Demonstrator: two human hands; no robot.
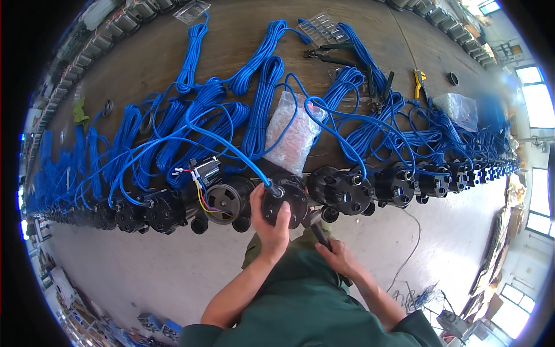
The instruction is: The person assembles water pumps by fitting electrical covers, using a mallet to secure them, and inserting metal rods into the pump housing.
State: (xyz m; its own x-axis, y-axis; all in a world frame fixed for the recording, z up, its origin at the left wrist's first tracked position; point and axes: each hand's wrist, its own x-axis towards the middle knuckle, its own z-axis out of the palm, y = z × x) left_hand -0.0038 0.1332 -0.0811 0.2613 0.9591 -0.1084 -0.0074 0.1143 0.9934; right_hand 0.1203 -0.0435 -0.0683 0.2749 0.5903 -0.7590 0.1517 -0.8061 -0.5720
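My left hand [272, 228] is wrapped round a black round motor cap [293, 209] at the table's near edge, thumb across its face. From a fitting on that cap a thick blue cable [231, 148] arches up and to the left. A hammer [321, 236] is gripped by its dark handle in my right hand [342, 259], low and to the right of the cap. The hammer's head is close to the cap's right side; whether they touch I cannot tell. Left of the cap stands an uncapped black housing [224, 201], with coloured wires running to a small module [203, 172].
More black capped motors [399, 185] line the table edge on both sides. Coiled blue cables [263, 110] cover the brown table [144, 52]. A clear bag [293, 130] lies behind the cap. Wire strippers [330, 54] and yellow-handled pliers [418, 84] lie farther back.
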